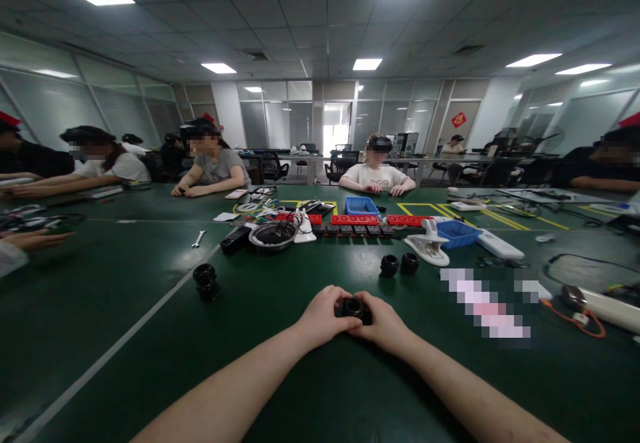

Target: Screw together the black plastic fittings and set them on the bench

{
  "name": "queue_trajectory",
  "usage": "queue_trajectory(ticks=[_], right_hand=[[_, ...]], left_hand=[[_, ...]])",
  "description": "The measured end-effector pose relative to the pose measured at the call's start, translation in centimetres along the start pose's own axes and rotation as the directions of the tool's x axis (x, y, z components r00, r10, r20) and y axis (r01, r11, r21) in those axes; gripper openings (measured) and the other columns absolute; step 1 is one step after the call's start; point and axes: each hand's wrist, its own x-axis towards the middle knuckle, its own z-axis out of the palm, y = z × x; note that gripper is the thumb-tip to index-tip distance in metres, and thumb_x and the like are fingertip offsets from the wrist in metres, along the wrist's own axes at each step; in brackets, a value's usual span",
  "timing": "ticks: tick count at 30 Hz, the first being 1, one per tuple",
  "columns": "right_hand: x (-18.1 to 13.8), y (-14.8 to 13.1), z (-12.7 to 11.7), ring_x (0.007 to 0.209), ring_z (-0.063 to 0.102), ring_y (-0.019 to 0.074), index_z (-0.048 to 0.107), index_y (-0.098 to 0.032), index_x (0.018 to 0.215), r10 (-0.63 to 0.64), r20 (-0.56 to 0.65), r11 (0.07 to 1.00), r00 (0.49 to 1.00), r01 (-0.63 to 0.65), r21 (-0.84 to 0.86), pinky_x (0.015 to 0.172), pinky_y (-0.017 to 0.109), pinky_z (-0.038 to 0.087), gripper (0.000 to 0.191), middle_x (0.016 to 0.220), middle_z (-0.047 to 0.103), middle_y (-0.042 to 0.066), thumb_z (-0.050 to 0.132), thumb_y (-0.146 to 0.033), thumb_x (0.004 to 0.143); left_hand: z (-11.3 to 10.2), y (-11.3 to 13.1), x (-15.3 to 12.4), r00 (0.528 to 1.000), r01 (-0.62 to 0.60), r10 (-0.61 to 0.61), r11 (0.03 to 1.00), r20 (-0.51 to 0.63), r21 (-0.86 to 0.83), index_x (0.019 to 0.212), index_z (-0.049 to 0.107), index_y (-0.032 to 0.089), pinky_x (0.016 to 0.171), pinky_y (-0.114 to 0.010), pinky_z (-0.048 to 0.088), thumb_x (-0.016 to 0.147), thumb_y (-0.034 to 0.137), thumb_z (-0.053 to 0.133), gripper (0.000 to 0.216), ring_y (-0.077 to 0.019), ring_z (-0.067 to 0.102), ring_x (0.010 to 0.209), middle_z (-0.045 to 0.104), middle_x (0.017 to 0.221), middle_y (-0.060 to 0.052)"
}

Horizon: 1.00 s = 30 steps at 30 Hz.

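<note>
Both my hands meet over a small black ring-shaped part low on the green table. My left hand grips its left side with curled fingers. My right hand closes on its right side. Two similar black round parts lie just beyond my hands. Another stack of black round parts stands to the left.
Further back lie a round dark dish, a row of red blocks, blue trays, a white clamp-like tool, a wrench and cables. Other people sit around the table on the left, far side and right.
</note>
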Motion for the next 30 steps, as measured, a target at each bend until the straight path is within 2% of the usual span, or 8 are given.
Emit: queue_trajectory(ticks=[5,10,13,16,18,20,25,30], right_hand=[[-0.3,0.5,-1.5,0.084,0.054,0.0215,0.057,-0.016,0.1,-0.101,0.166,0.977,0.981,0.067,0.203,0.072,0.031,0.04,0.04,0.093,0.059,0.004,0.068,-0.025,0.062],[-0.1,0.6,-1.6,0.078,0.053,0.0192,0.058,-0.016,0.092,-0.07,0.188,0.982,0.98,0.034,0.188,0.066,0.028,0.04,0.032,0.087,0.058,0.003,0.067,-0.024,0.062],[0.2,0.5,-0.9,0.068,0.051,0.0165,0.054,-0.016,0.082,0.012,0.147,0.995,0.989,-0.027,0.101,0.057,0.024,0.037,0.031,0.075,0.056,0.0,0.07,-0.026,0.058],[0.4,0.3,0.1,0.061,0.049,0.0152,0.048,-0.017,0.075,0.108,0.017,0.991,0.994,-0.106,-0.076,0.05,0.023,0.031,0.034,0.068,0.053,0.0,0.071,-0.031,0.055],[0.3,0.0,0.6,0.061,0.049,0.0159,0.048,-0.017,0.075,0.122,-0.057,0.975,0.991,-0.131,-0.182,0.051,0.024,0.03,0.033,0.068,0.053,0.001,0.069,-0.034,0.057],[0.2,-0.2,0.8,0.065,0.05,0.0177,0.05,-0.017,0.078,0.101,-0.072,0.969,0.992,-0.115,-0.22,0.053,0.025,0.031,0.033,0.071,0.055,0.003,0.068,-0.036,0.059],[-0.4,0.0,-0.4,0.083,0.052,0.023,0.055,-0.018,0.098,-0.073,0.067,0.988,0.995,0.081,-0.128,0.069,0.031,0.037,0.053,0.089,0.058,0.005,0.074,-0.038,0.052],[-0.5,0.7,-2.1,0.084,0.052,0.021,0.058,-0.018,0.1,-0.146,0.217,0.985,0.965,0.121,0.121,0.071,0.029,0.039,0.043,0.091,0.057,0.004,0.071,-0.028,0.06]], left_hand=[[-1.2,-0.1,0.2,0.987,-0.064,0.073,0.996,0.144,-0.068,0.096,0.059,0.019,0.065,-0.025,0.041,0.061,0.03,0.071,0.038,-0.0172,0.051,0.077,0.053,0.089,-0.002],[-1.1,0.0,0.1,0.986,-0.065,0.077,0.994,0.149,-0.085,0.096,0.059,0.019,0.065,-0.026,0.04,0.061,0.03,0.071,0.039,-0.0174,0.051,0.077,0.053,0.088,-0.003],[-0.5,0.3,-0.1,0.997,-0.019,0.024,0.998,0.074,-0.06,0.09,0.059,0.018,0.065,-0.026,0.04,0.059,0.032,0.072,0.037,-0.0174,0.05,0.076,0.052,0.086,-0.002],[0.0,0.7,-0.2,0.999,0.045,-0.045,0.999,-0.029,-0.02,0.088,0.058,0.018,0.065,-0.027,0.04,0.058,0.032,0.072,0.036,-0.0177,0.05,0.076,0.052,0.085,-0.002],[0.2,0.8,-0.3,0.996,0.061,-0.061,0.998,-0.067,-0.005,0.088,0.057,0.018,0.066,-0.027,0.04,0.06,0.031,0.071,0.035,-0.0178,0.05,0.077,0.052,0.086,-0.002],[0.1,0.8,-0.3,0.998,0.042,-0.042,0.999,-0.045,-0.001,0.089,0.057,0.018,0.067,-0.027,0.04,0.06,0.031,0.07,0.034,-0.0177,0.05,0.078,0.052,0.087,-0.002],[-0.7,0.2,-0.1,0.986,-0.079,0.085,0.996,0.14,-0.048,0.092,0.057,0.018,0.066,-0.026,0.04,0.061,0.031,0.071,0.036,-0.0168,0.049,0.076,0.051,0.086,-0.001],[-1.0,-0.1,0.0,0.975,-0.086,0.104,0.992,0.196,-0.097,0.096,0.057,0.019,0.066,-0.026,0.04,0.061,0.031,0.071,0.039,-0.0175,0.05,0.079,0.052,0.09,-0.002]])
